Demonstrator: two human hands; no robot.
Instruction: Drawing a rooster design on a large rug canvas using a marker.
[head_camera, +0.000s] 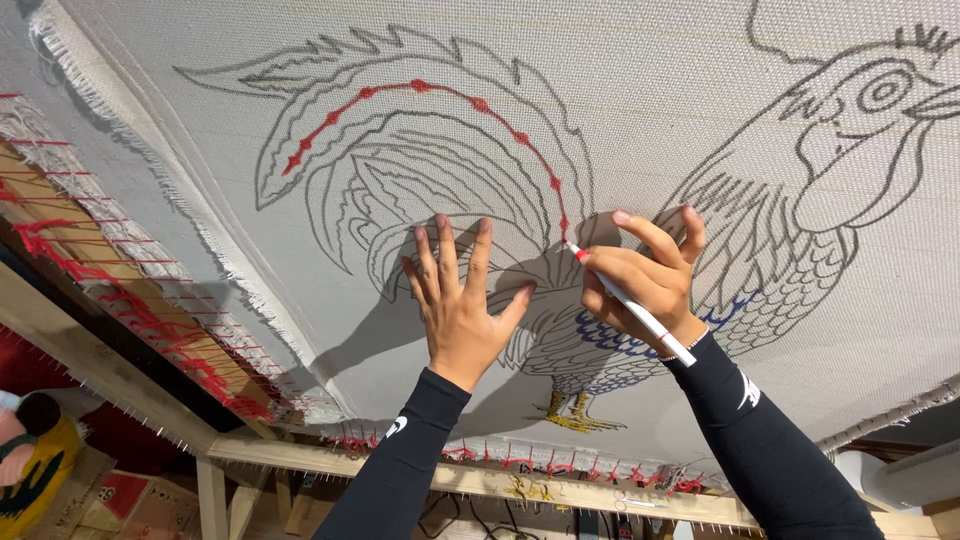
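**Rooster outline on stretched cloth**

The grey cloth (700, 120) carries a drawn rooster (560, 220), its tail arc red. The left hand (458, 295) lies flat, released, at 6 o'clock. The right hand (645, 280) grips a red-tipped marker (630, 305) touching it.

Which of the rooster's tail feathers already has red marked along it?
The long outermost feather, arching over the top of the tail: a red dotted line runs along its middle. The other feathers are grey outline only. The right hand's red-tipped marker ends that line.
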